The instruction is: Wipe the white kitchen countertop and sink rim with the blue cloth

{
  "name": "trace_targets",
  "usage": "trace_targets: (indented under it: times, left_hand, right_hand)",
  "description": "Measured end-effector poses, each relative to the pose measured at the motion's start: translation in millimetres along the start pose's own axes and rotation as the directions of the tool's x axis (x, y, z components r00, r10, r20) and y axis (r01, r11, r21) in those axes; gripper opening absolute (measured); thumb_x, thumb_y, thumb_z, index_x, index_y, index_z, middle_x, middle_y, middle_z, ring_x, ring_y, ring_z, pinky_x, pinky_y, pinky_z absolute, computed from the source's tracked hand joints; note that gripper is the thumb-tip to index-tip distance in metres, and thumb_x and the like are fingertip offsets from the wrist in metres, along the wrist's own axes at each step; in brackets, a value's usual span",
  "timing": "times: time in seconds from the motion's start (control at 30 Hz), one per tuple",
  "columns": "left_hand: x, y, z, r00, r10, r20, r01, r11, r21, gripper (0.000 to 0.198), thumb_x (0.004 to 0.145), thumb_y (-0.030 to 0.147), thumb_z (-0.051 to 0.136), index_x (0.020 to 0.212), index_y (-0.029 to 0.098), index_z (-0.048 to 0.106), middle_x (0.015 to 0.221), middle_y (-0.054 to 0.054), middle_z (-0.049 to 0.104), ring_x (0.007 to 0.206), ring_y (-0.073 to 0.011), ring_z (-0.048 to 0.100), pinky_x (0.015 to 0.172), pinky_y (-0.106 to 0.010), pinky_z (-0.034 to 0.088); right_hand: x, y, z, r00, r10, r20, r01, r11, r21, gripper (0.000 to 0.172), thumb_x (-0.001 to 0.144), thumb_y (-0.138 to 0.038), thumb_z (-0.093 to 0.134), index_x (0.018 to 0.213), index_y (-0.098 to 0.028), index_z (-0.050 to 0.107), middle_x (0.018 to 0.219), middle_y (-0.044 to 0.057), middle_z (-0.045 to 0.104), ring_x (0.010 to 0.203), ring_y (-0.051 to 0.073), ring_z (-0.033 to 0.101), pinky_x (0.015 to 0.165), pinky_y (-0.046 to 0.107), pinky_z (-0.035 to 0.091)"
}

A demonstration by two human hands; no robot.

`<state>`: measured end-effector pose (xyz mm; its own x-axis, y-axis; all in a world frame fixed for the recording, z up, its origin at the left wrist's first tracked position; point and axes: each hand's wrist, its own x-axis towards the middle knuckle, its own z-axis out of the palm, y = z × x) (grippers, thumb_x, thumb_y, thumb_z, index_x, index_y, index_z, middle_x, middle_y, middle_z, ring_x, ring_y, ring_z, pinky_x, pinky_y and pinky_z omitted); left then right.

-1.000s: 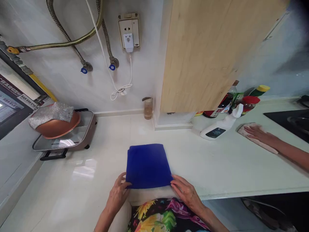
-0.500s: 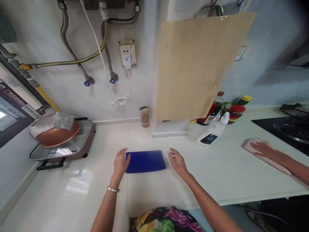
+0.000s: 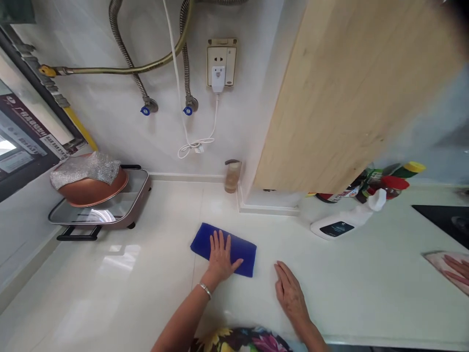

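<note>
The folded blue cloth (image 3: 246, 255) is lying on the white worktop (image 3: 146, 274), in front of the person and short of the wall corner. The left hand (image 3: 221, 255) is resting flat and splayed on its middle, its grip released rather than pinching anything. The right hand (image 3: 291, 293) is lying palm down on the bare worktop near the cloth's right end, apart from it, its grip released too. The cloth is looking soft, light and limp, and is likely sliding easily on the glossy surface; an edge or corner is offering the best hold. Its long axis is running left to right, the left end tilting slightly toward the wall. At the far right, another person's hand (image 3: 458, 266) is pressing on a pink rag (image 3: 435, 258).
</note>
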<state>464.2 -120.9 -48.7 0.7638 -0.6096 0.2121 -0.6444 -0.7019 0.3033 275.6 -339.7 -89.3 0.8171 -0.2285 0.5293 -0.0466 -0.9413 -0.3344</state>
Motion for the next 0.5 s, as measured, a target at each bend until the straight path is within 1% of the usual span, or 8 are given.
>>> trace_targets:
  times: [0.07,0.13,0.23,0.27,0.3,0.37,0.43,0.5]
  left_hand:
    - [0.8,-28.4,-20.7,0.981,0.176,0.078,-0.173,0.984,-0.037,0.095,0.083,0.071,0.051,0.155,0.014,0.027,0.165,-0.023,0.016,0.153,-0.0429,0.005,0.119,-0.07,0.018]
    - [8.1,-55.6,-43.1,0.933,0.323,0.162,-0.312,0.946,-0.091,0.087,0.084,0.068,0.051,0.154,0.019,0.032,0.164,-0.019,0.021,0.154,-0.0371,0.01,0.121,-0.064,0.019]
    - [23.0,-83.9,-67.4,0.879,0.412,0.239,-0.381,0.91,-0.166,0.076,0.086,0.065,0.052,0.15,0.024,0.041,0.163,-0.014,0.03,0.153,-0.0329,0.016,0.123,-0.059,0.019]
    - [27.1,-88.9,-71.3,0.884,0.401,0.24,-0.364,0.913,-0.183,0.067,0.09,0.061,0.048,0.147,0.025,0.045,0.161,-0.012,0.034,0.153,-0.0301,0.02,0.124,-0.057,0.021]
    - [30.3,-91.6,-72.7,0.905,0.364,0.22,-0.327,0.927,-0.186,0.059,0.095,0.056,0.042,0.145,0.025,0.048,0.159,-0.011,0.039,0.152,-0.0271,0.024,0.124,-0.054,0.023]
    - [33.4,-91.7,-68.9,0.969,0.22,0.11,-0.203,0.968,-0.149,0.052,0.1,0.045,0.032,0.143,0.023,0.05,0.156,-0.011,0.044,0.15,-0.0234,0.028,0.123,-0.052,0.026]
    - [31.4,-87.0,-58.7,0.997,0.073,-0.026,-0.075,0.994,-0.085,0.052,0.1,0.04,0.033,0.146,0.019,0.045,0.156,-0.014,0.043,0.151,-0.0254,0.027,0.123,-0.056,0.025]
    - [25.1,-80.9,-46.9,0.996,0.028,-0.089,-0.03,0.999,-0.021,0.056,0.098,0.04,0.039,0.149,0.018,0.04,0.159,-0.017,0.037,0.152,-0.0299,0.022,0.122,-0.061,0.024]
  right_hand:
    - [1.9,-1.2,-1.4,1.0,0.004,0.01,-0.004,1.0,0.001,0.051,0.095,-0.022,0.039,0.145,-0.023,0.044,0.144,0.012,0.053,0.129,0.025,0.054,0.106,0.048,0.052]
    - [1.9,-1.1,-2.4,1.0,0.012,0.013,-0.012,1.0,-0.002,0.051,0.095,-0.021,0.039,0.145,-0.023,0.044,0.144,0.012,0.053,0.13,0.025,0.054,0.106,0.048,0.052]
    - [0.0,0.3,-2.2,1.0,0.012,0.003,-0.012,1.0,-0.004,0.052,0.095,-0.022,0.04,0.147,-0.024,0.042,0.144,0.012,0.053,0.13,0.025,0.054,0.106,0.048,0.052]
    - [-0.6,0.7,-1.6,1.0,0.009,-0.003,-0.009,1.0,-0.001,0.053,0.095,-0.022,0.041,0.148,-0.024,0.041,0.144,0.012,0.053,0.13,0.026,0.054,0.106,0.048,0.052]
    - [-0.9,1.0,-0.7,1.0,0.008,-0.01,-0.008,1.0,0.002,0.053,0.095,-0.022,0.041,0.148,-0.025,0.041,0.144,0.011,0.053,0.13,0.026,0.054,0.105,0.048,0.052]
    - [-0.8,1.2,1.1,1.0,0.008,-0.018,-0.008,1.0,0.008,0.053,0.096,-0.023,0.041,0.148,-0.025,0.041,0.143,0.011,0.054,0.129,0.026,0.055,0.105,0.048,0.053]
    - [0.2,0.7,2.3,1.0,0.011,-0.021,-0.011,1.0,0.011,0.052,0.096,-0.023,0.04,0.148,-0.026,0.042,0.142,0.011,0.055,0.128,0.025,0.056,0.105,0.048,0.053]
    - [1.5,0.2,2.4,1.0,0.013,-0.024,-0.012,1.0,0.01,0.052,0.096,-0.022,0.04,0.147,-0.025,0.043,0.142,0.011,0.055,0.128,0.025,0.056,0.104,0.047,0.053]
